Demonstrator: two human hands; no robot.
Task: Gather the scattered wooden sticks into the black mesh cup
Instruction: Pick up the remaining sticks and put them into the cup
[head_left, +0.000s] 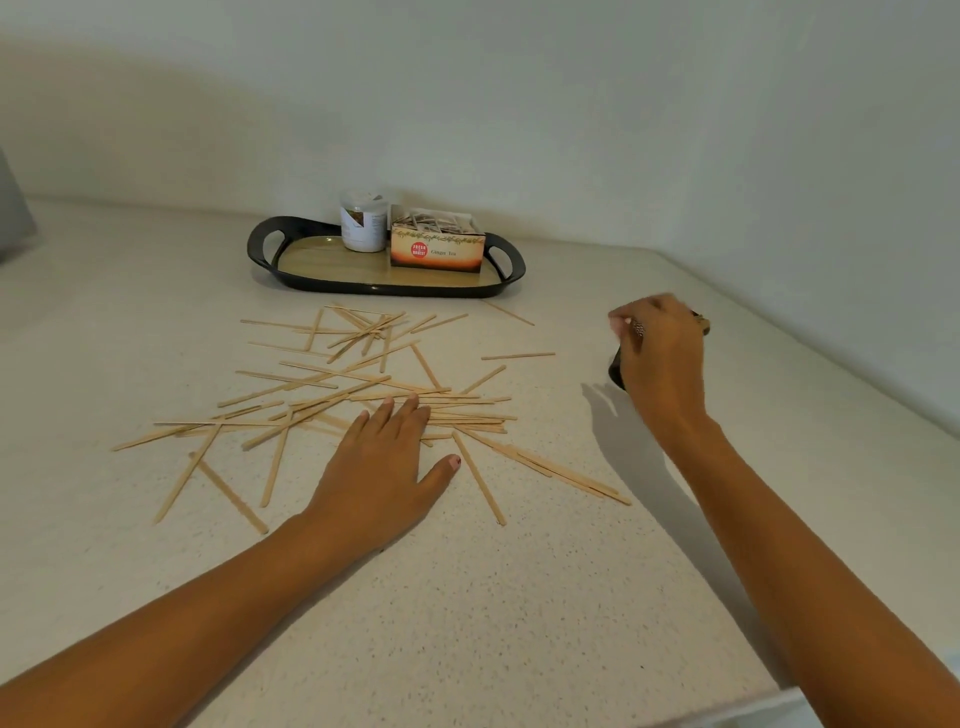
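Left hand (382, 462) lies flat, fingers spread, on pale thin wooden sticks (332, 387); right hand (660, 353) clasps the mostly hidden black mesh cup (616, 370).

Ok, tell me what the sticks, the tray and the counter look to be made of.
Sticks: pale unfinished wood, matte, thin and flat. Tray: glossy black rim and handles, likely plastic; its tan base shows a wood-grain look, possibly laminate. Counter: cream surface with fine dark specks, smooth, likely stone or a solid-surface composite.
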